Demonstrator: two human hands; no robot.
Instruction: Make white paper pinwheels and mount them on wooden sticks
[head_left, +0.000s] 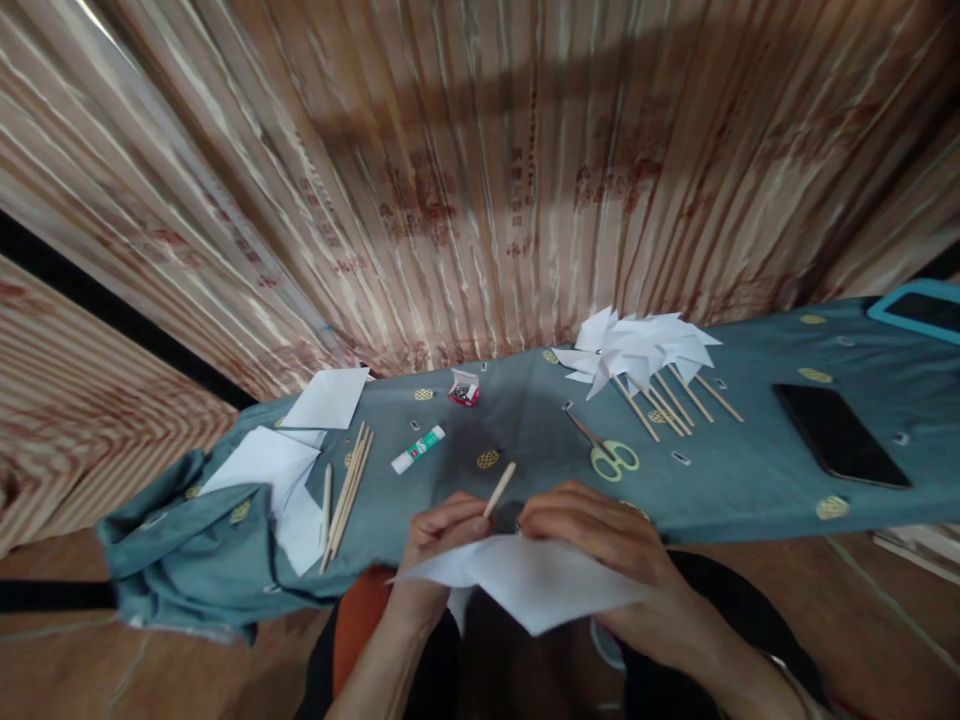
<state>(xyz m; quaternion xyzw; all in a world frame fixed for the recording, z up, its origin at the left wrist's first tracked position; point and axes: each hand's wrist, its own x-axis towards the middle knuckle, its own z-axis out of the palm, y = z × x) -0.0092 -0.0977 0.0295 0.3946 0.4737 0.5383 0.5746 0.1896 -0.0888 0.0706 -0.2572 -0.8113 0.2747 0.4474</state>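
Observation:
My left hand is closed around a light wooden stick, whose end points up and away from me. In my right hand is a white paper pinwheel, its folded blades spread out over my lap. The fingertips of both hands are close together at the pinwheel's far edge. Where stick and paper meet is hidden behind my fingers and the paper. Beyond my hands lie a glue stick, green-handled scissors and a small open red box of metal pins.
Finished-looking white pinwheels on sticks lie overlapped at the back right. Loose wooden sticks and white paper sheets rest at the left. A black phone and a blue-framed device are on the right of the cloth-covered table.

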